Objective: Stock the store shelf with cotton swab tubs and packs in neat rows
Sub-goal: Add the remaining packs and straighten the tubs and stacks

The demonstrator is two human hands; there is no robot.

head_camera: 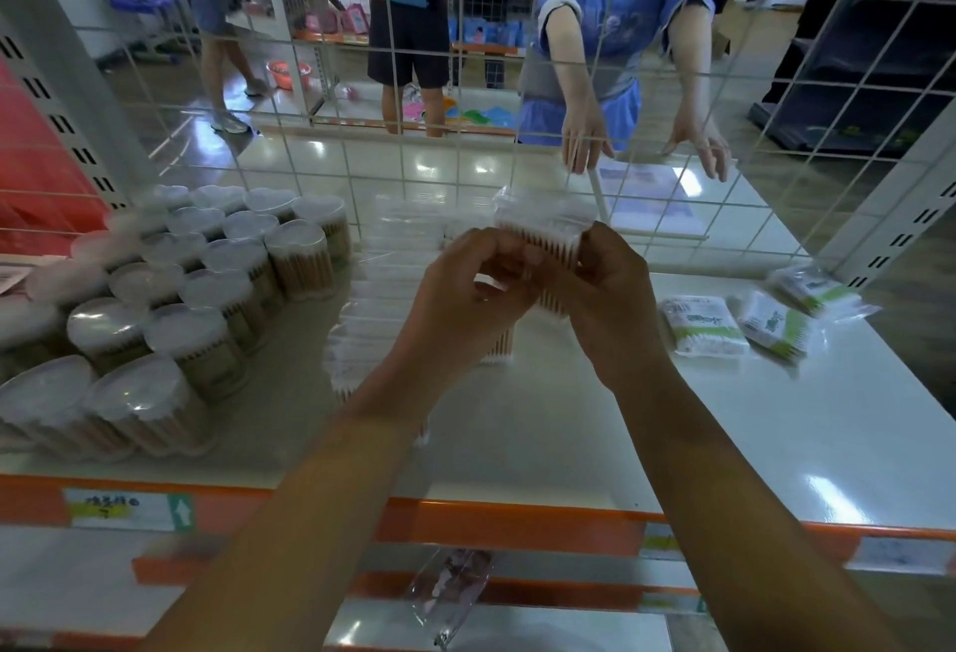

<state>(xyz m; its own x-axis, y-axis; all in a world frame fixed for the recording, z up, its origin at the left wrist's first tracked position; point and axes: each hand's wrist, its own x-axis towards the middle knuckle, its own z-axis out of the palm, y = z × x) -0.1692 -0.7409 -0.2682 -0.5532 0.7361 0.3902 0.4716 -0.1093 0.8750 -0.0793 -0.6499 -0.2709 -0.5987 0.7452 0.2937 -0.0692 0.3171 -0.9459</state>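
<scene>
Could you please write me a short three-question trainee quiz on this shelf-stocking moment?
1. True or false: the round tubs stand in rows on the left part of the shelf.
2. What do the left hand and right hand hold together? A) a round tub B) a clear pack of cotton swabs C) a price label
3. Fill in: the green-and-white packs lie loose on the ____ side of the shelf.

Key: 1 true; 2 B; 3 right.
</scene>
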